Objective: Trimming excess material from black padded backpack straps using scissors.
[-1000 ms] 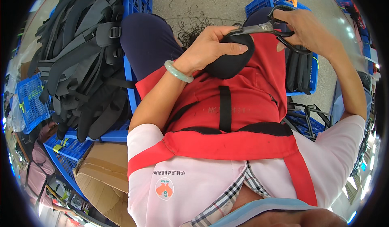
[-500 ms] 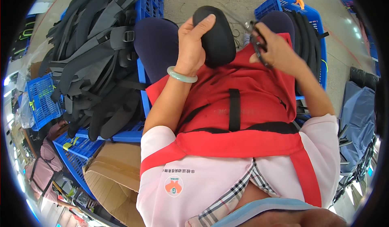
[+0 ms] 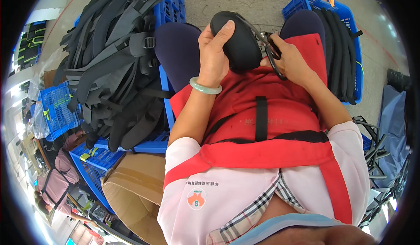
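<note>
A black oval padded piece [image 3: 243,46] is held up over my lap in my left hand [image 3: 214,57], with the thumb across its face and the fingers behind it. My right hand [image 3: 294,60] is closed around the dark handles of a pair of scissors [image 3: 276,63]. The scissor blades point up and left, lying along the right edge of the padded piece. Whether they touch the edge or have anything between them I cannot tell. Below both hands a red apron [image 3: 236,100] covers my lap.
On my left, a heap of black and grey padded straps [image 3: 113,65] fills a blue crate [image 3: 175,13]. Another blue crate [image 3: 356,76] on my right holds long black padded strips [image 3: 334,52]. An open cardboard box [image 3: 133,175] stands lower left. Farther left is another person [image 3: 59,179].
My right hand has brought the scissors left, and their blades now lie against or close beside the padded piece. The left hand keeps its hold. The whole view has shifted slightly.
</note>
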`<state>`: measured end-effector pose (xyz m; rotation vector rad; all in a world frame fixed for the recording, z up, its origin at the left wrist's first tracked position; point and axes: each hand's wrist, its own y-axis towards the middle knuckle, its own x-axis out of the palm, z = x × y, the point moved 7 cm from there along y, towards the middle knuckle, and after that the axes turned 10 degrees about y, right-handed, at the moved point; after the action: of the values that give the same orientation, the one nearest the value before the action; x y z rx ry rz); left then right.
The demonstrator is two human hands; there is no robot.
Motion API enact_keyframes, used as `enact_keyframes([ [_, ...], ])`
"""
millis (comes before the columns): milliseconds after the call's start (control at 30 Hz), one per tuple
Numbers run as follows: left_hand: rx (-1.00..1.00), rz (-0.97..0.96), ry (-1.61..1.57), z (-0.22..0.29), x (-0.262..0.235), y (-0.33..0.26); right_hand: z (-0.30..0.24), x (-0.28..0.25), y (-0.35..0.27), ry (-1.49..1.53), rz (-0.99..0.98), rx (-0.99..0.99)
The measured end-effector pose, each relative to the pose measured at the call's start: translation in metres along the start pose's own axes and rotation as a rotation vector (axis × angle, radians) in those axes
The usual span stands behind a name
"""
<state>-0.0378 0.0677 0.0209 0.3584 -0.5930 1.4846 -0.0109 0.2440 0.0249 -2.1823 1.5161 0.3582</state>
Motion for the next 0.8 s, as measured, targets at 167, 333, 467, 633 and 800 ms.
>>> enact_keyframes([
  [167,0.006,-0.009,0.002,0.000,-0.003,0.001,0.008,0.001,0.003,0.046,-0.018,0.014],
  [333,0.016,-0.023,0.032,-0.001,0.002,-0.001,-0.007,-0.002,0.003,0.041,0.061,-0.190],
  [467,0.023,-0.024,0.045,-0.003,0.000,0.000,-0.001,-0.005,0.005,0.042,-0.019,-0.072],
  [633,0.012,-0.011,0.050,-0.002,-0.001,-0.001,0.004,-0.002,0.005,0.155,-0.077,-0.018],
  [800,0.016,-0.003,0.059,-0.003,-0.003,0.000,-0.001,-0.005,0.005,0.326,-0.132,0.029],
])
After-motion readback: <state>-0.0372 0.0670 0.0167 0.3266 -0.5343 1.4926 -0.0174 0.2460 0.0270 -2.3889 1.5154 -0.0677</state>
